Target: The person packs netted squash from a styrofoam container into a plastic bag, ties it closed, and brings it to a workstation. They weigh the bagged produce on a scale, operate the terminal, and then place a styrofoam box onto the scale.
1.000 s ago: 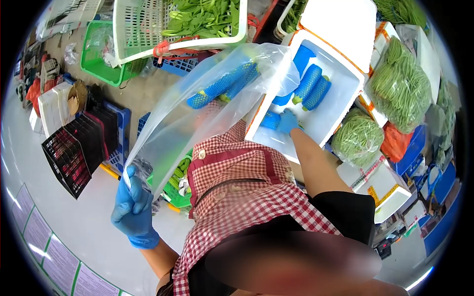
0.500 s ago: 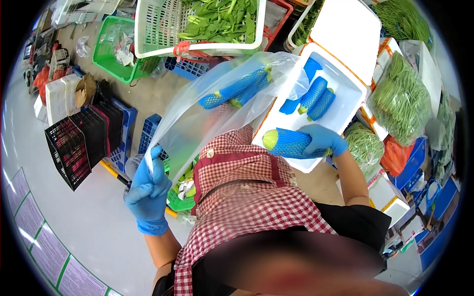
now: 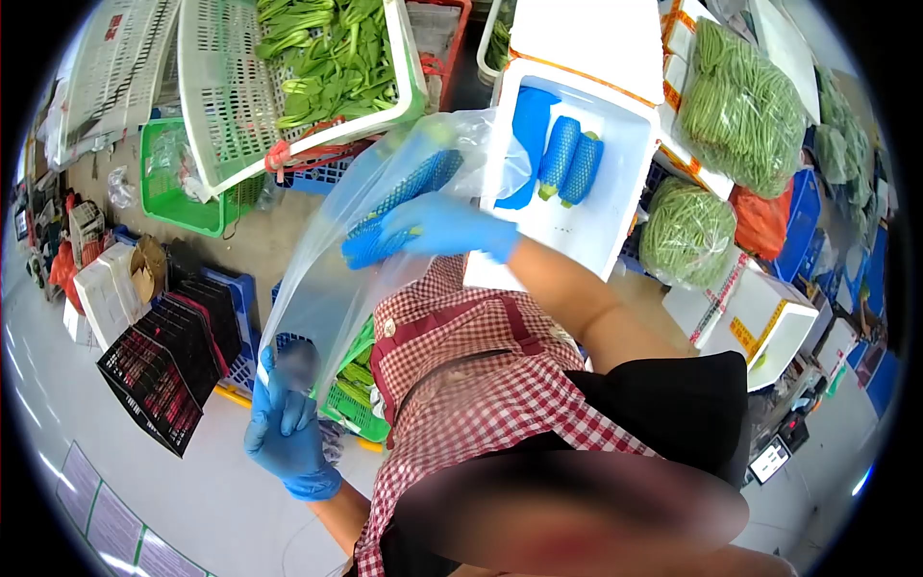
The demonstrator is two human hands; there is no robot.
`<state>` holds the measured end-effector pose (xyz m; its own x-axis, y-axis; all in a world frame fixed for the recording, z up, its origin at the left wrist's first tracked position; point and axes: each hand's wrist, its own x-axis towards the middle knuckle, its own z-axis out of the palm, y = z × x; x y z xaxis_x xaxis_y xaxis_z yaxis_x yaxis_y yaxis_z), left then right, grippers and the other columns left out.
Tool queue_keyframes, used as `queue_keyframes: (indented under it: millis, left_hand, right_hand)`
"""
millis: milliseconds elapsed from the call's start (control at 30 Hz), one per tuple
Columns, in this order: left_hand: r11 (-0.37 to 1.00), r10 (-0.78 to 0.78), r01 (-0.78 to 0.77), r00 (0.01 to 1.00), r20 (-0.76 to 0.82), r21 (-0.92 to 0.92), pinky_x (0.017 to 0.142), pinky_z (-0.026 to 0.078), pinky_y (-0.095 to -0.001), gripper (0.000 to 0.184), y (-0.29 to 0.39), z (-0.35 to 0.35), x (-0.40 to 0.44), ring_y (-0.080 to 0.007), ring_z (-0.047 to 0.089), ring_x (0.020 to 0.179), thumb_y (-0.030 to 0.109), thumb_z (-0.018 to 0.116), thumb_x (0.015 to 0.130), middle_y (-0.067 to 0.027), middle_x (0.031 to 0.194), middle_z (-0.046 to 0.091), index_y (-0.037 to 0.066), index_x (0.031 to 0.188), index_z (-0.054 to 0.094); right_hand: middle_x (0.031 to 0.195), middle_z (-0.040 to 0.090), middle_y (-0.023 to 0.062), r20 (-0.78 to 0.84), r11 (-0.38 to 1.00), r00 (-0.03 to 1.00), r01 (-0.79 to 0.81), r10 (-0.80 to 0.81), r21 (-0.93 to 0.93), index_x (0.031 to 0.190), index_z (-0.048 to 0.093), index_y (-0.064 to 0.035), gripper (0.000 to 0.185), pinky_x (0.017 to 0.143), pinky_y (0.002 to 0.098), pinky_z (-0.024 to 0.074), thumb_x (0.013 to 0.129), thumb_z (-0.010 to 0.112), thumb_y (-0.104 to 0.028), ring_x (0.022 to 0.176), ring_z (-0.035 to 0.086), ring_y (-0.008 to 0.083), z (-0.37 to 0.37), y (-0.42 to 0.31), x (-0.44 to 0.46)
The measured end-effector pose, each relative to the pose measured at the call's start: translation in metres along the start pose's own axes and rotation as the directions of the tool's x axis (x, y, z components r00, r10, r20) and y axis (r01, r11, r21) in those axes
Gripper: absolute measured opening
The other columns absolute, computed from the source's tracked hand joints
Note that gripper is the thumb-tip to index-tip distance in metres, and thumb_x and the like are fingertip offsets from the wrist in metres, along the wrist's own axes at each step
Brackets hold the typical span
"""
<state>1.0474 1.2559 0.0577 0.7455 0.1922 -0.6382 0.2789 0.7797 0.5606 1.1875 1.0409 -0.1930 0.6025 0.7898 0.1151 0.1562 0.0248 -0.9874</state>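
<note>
My left hand [image 3: 291, 440], in a blue glove, pinches the edge of a clear plastic bag [image 3: 312, 260] and holds it up at the left. At the upper part of this bag, my gloved right hand [image 3: 442, 226] is closed around a long vegetable in blue netting [image 3: 370, 242]. Another blue-netted vegetable [image 3: 418, 188] lies just beyond it, seen through the plastic. The right hand partly covers what it grips. Two more netted vegetables with pale green ends [image 3: 569, 163] lie in a white foam box [image 3: 611, 226], beside a blue sheet [image 3: 527, 144].
A white crate [image 3: 226, 125] of leafy greens stands beyond the bag, with a green basket [image 3: 192, 216] to its left. Bagged long beans [image 3: 740, 106] are stacked at the right. A black crate [image 3: 159, 370] stands at the left.
My right hand has carried the netted vegetable from over the foam box leftward to the bag. My left hand still holds the bag's edge, now slightly lower in view.
</note>
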Motion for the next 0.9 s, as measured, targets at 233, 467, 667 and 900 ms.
queue_keyframes:
  millis: [233, 467, 667, 900]
  left_hand:
    - [0.999, -0.031, 0.033, 0.992, -0.124, 0.019, 0.05, 0.028, -0.0184, 0.074, 0.0, 0.002, 0.004, -0.0053, 0.033, 0.053, 0.012, 0.053, 0.071, 0.0011, 0.075, 0.038, -0.006, 0.133, 0.018]
    - [0.993, -0.014, 0.038, 0.979, -0.205, 0.116, 0.045, 0.025, -0.0161, 0.07, -0.008, 0.023, 0.007, -0.0038, 0.029, 0.046, 0.011, 0.056, 0.063, 0.0022, 0.067, 0.033, -0.008, 0.125, 0.03]
    - [0.995, -0.037, 0.057, 0.975, -0.221, 0.084, 0.045, 0.025, -0.0154, 0.074, -0.007, 0.024, 0.01, -0.0049, 0.029, 0.045, 0.009, 0.057, 0.059, 0.0009, 0.067, 0.034, -0.008, 0.125, 0.029]
    - [0.984, -0.035, 0.055, 0.992, -0.118, 0.169, 0.044, 0.023, -0.0148, 0.079, -0.008, 0.025, 0.012, -0.0047, 0.028, 0.047, 0.013, 0.058, 0.062, 0.0015, 0.068, 0.034, -0.009, 0.129, 0.023]
  right_hand:
    - [0.098, 0.06, 0.0173, -0.783, 0.67, -0.122, -0.449, 0.61, 0.591, 0.105, 0.054, 0.003, 0.039, 0.072, 0.0316, 0.049, 0.072, 0.061, -0.016, 0.085, 0.06, 0.0246, -0.102, 0.202, -0.199]
    - [0.103, 0.059, 0.0205, -0.574, -0.095, -0.52, -0.787, 0.632, 0.609, 0.102, 0.055, 0.0047, 0.061, 0.08, 0.0366, 0.0464, 0.064, 0.067, -0.041, 0.093, 0.058, 0.0321, -0.083, 0.217, -0.153]
    - [0.087, 0.063, 0.0139, -0.424, 0.318, -0.203, -0.406, 0.883, 0.857, 0.094, 0.061, 0.0023, 0.042, 0.072, 0.032, 0.0487, 0.068, 0.067, -0.031, 0.078, 0.062, 0.0239, -0.076, 0.192, -0.188]
    - [0.094, 0.059, 0.0111, -0.028, 0.559, 0.729, -0.499, 0.684, 0.662, 0.107, 0.052, 0.0036, 0.056, 0.062, 0.0289, 0.0501, 0.059, 0.072, -0.016, 0.08, 0.06, 0.021, -0.081, -0.013, -0.15]
